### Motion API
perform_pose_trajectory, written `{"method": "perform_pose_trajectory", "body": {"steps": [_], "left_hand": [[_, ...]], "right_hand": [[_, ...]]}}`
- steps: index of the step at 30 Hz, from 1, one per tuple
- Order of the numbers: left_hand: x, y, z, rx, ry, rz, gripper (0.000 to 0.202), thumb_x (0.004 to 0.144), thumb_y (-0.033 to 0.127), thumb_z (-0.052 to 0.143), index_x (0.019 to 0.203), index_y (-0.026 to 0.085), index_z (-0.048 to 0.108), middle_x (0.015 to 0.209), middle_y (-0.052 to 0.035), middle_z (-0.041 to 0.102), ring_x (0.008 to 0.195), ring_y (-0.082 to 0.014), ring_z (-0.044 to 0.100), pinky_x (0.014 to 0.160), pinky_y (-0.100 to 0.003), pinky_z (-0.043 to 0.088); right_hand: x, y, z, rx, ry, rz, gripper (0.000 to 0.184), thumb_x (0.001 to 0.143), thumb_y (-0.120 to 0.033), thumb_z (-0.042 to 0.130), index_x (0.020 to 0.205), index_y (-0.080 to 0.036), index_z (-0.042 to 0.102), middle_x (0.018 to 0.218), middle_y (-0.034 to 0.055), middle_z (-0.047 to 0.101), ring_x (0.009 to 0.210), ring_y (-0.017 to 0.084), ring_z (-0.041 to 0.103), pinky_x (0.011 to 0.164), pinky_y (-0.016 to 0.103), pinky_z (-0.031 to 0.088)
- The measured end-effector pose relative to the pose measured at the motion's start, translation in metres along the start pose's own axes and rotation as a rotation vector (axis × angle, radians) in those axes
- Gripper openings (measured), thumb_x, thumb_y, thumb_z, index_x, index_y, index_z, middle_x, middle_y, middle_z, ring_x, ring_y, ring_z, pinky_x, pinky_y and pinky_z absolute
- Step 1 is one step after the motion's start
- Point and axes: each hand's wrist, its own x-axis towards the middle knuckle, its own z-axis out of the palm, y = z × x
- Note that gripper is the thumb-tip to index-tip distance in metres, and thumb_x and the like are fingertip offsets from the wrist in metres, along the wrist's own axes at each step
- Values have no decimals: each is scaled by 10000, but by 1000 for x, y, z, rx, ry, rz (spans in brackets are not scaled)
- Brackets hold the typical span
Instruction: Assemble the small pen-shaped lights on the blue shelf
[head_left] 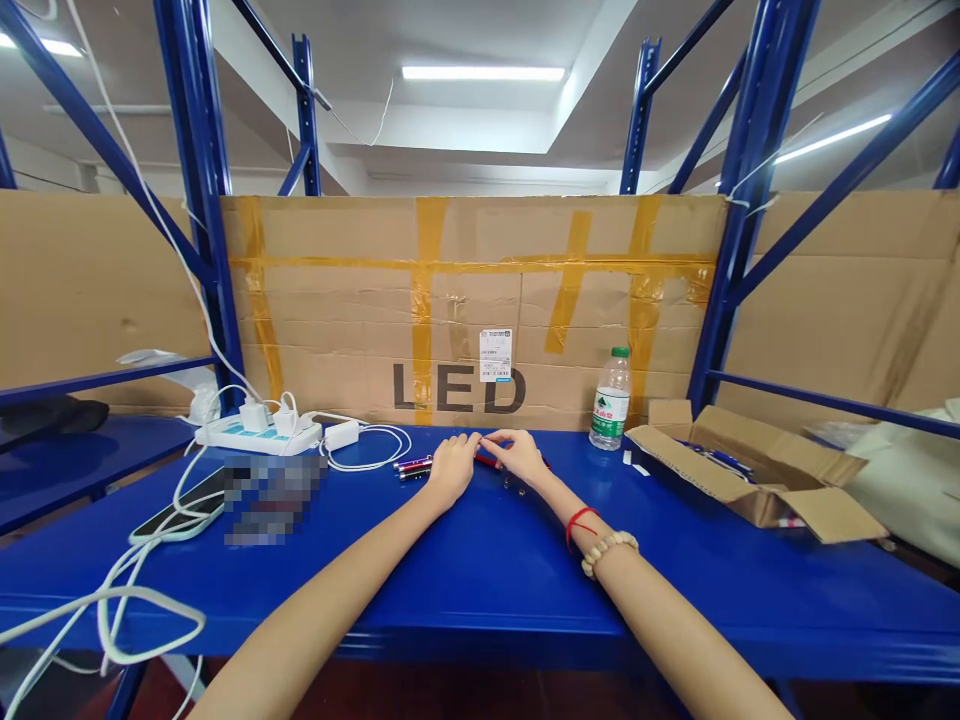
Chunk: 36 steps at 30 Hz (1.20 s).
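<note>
1. Two bare hands are held close together over a blue tabletop [480,580], fingertips almost meeting. The left hand [452,470] is seen from the back, fingers bent and kept together; whether anything is gripped beneath it cannot be told. On the right hand [519,457], thumb and forefinger are brought toward each other; whether something small is pinched at their tips cannot be made out.
2. A slim red pen-like item [489,461] is set in the gap between the hands. Its visible stretch is aligned roughly side to side, to the right of the left hand and just below the right hand's fingertips. It is partly covered by the right hand, which appears the nearer; contact cannot be confirmed.
3. Beside the left hand, on its outer side, a few purple and dark pen-like items [415,467] are laid, also roughly sideways. Below the right hand, tiny loose bits [514,487] are scattered.
4. Farther right, a green-capped bottle [610,405] is stood upright near an open carton [701,470]. Farther left, a phone [184,505] is placed before a white power strip [259,437].
5. Behind everything, the tabletop is backed by taped cardboard [345,320] printed "LED".
</note>
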Motion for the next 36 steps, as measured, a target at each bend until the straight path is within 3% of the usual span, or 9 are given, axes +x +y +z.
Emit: {"method": "perform_pose_trajectory", "body": {"steps": [5, 10, 16, 24, 30, 36], "left_hand": [[4, 5, 8, -93, 76, 62, 342, 929, 265, 173, 1100, 203, 462, 1020, -61, 608, 974, -171, 545, 843, -292, 391], [3, 1, 12, -193, 98, 155, 303, 927, 265, 211, 1081, 205, 465, 1037, -51, 605, 997, -161, 547, 852, -287, 408], [2, -1, 11, -291, 92, 129, 294, 929, 286, 206, 1083, 205, 443, 1075, -52, 603, 1002, -158, 557, 829, -277, 431], [1, -8, 6, -277, 92, 175, 256, 919, 272, 240, 1001, 181, 466, 1005, -75, 614, 940, -181, 581, 784, -290, 450], [-2, -12, 2, -304, 141, 202, 255, 913, 279, 274, 1020, 204, 493, 998, -51, 624, 942, -170, 578, 800, -277, 451], [-2, -10, 5, -321, 161, 190, 295, 912, 309, 279, 1063, 219, 515, 1058, -34, 621, 977, -160, 569, 818, -266, 449]], "right_hand": [[2, 9, -18, 92, -48, -18, 291, 692, -410, 618, 831, -166, 693, 745, 32, 690, 481, 107, 581, 435, 203, 414], [-1, 2, -28, 151, -64, -54, 351, 638, -404, 664, 868, -141, 690, 702, 44, 678, 462, 99, 551, 421, 204, 402], [-8, -6, -24, 246, -141, -16, 329, 634, -365, 668, 849, -116, 685, 589, 36, 645, 479, 113, 553, 411, 201, 398], [-9, -5, -13, 245, -6, -32, 354, 630, -369, 682, 898, -138, 667, 759, 57, 683, 429, 90, 547, 420, 209, 410], [-11, -6, -14, 384, -33, 34, 383, 607, -412, 681, 835, -105, 690, 601, 42, 642, 444, 93, 527, 379, 189, 364], [-13, -10, -17, 433, -48, 70, 396, 563, -433, 704, 804, -119, 693, 627, 36, 641, 468, 85, 521, 381, 180, 367]]}}
